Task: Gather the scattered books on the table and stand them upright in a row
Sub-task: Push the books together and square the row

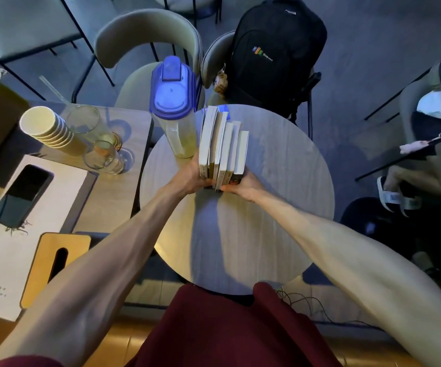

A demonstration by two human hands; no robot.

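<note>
Several paperback books (222,147) stand upright, pressed side by side in a row, on the round wooden table (275,207). Their page edges face up toward the camera. My left hand (191,176) presses against the left end of the row. From the other side, my right hand (243,185) holds the right end, fingers curled around the near corners of the books. The bottoms of the books are hidden behind my hands.
A clear pitcher with a blue lid (173,107) stands just left of the books. On the adjoining table are stacked paper cups (47,131), two glasses (102,154), a white box (23,215) and a wooden tissue holder (55,263). A black backpack (275,49) sits on a chair behind.
</note>
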